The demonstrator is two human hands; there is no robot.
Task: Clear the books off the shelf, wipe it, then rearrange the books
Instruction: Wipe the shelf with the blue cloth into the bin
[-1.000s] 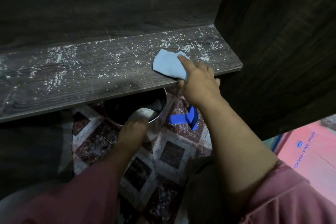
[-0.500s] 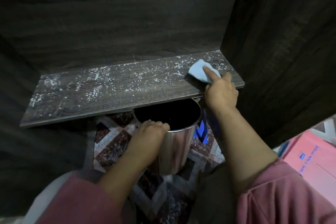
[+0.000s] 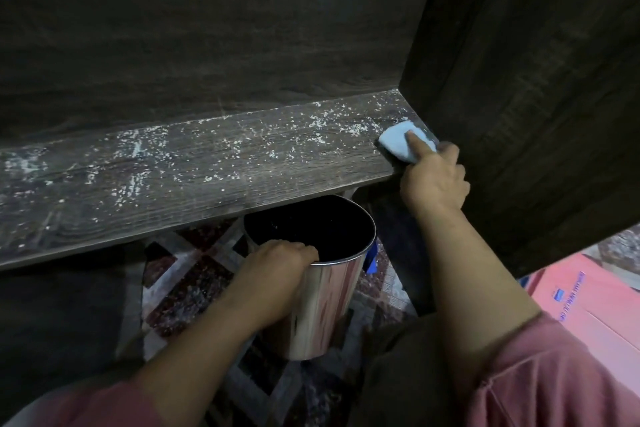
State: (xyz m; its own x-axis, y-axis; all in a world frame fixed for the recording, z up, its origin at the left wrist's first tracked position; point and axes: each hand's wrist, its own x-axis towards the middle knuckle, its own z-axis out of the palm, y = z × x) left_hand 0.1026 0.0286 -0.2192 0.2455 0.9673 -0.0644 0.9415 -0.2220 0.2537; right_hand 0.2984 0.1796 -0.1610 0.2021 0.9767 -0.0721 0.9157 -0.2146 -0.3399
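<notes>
Downward, through the head camera: gripped a pale blue folded cloth (image 3: 398, 144) with the right hand (image 3: 434, 184) at the far right end of the dark wood-grain shelf board (image 3: 214, 180), tight in the corner against the dark upright side panel (image 3: 519, 97). Pressed one straight fingertip (image 3: 412, 139) onto the cloth's top and curled the rest round its near edge; could not make out the thumb. Hooked the left hand (image 3: 277, 262), fingers bent and close-set, over the rim of a shiny round metal bin (image 3: 322, 308), held just under the board's front lip and a little left of the cloth. Saw no books on the board, only scattered white crumbs (image 3: 138, 149) along nearly its whole length.

Judged spillage the main risk: could easily push crumbs over the lip beside the bin's mouth and onto the patterned tile floor (image 3: 187, 288) by sweeping leftward without shifting the bin in step. Judged also a chance of packing grit into the corner seam, beyond the cloth's reach.

Found no room rightward or rearward, blocked by the side panel and the dark back panel (image 3: 207, 28). Found an open run leftward along the board, and free space below the lip for the bin.
</notes>
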